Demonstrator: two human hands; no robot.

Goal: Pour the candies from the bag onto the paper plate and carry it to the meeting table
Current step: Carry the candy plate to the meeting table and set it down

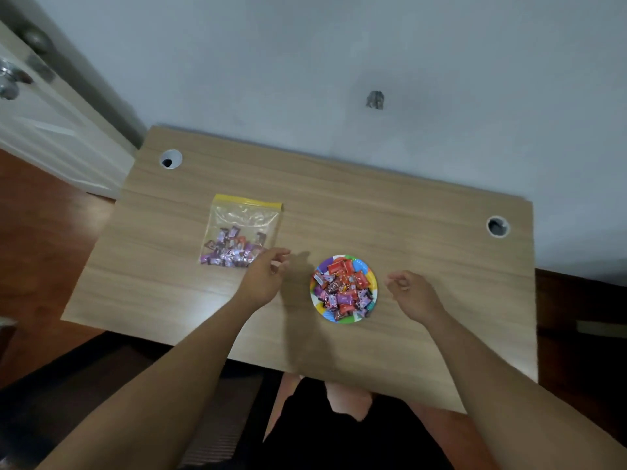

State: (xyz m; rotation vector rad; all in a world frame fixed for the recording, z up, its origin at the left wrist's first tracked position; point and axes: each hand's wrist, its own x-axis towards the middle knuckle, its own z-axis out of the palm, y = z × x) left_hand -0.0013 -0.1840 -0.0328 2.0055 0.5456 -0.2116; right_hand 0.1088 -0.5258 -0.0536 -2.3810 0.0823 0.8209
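Observation:
A colourful paper plate [369, 275] lies on the wooden desk [424, 266], heaped with wrapped candies [342, 290] in red and purple. To its left lies a clear zip bag [242, 218] with a yellow seal, flat on the desk, with several purple candies inside. My left hand [264, 278] hovers between bag and plate, fingers loosely spread, holding nothing. My right hand [410, 293] hangs just right of the plate, fingers curled but apart, empty. Neither hand touches the plate.
The desk stands against a pale wall and has two round cable holes [170, 159] [497, 226]. A white door [51, 130] is at the left. My legs and a dark chair show below the desk's near edge.

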